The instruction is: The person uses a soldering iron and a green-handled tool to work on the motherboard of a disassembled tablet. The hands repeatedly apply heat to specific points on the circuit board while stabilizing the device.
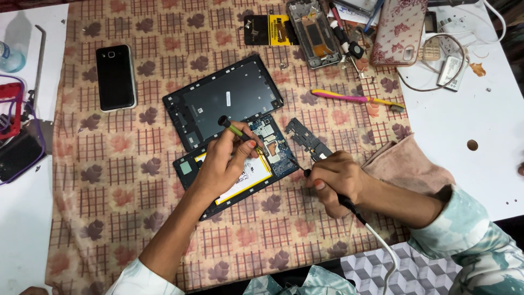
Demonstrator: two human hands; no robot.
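Note:
An opened tablet (188, 169) lies on the patterned cloth, its yellow-edged battery and blue circuit board (275, 143) exposed. My left hand (224, 164) rests on the battery and grips a thin green-handled tool (236, 130) whose tip points at the board. My right hand (335, 180) holds a black soldering iron (349, 206) with a white cord, its tip touching near the board's lower right corner. The tablet's dark back cover (224, 98) lies just behind. A small dark circuit part (308, 139) sits right of the board.
A black phone (115, 76) lies at the left. A dismantled phone frame (314, 33), a floral phone case (398, 30), a pink and yellow toothbrush (355, 99) and chargers sit at the back right. A pink rag (406, 164) lies under my right forearm.

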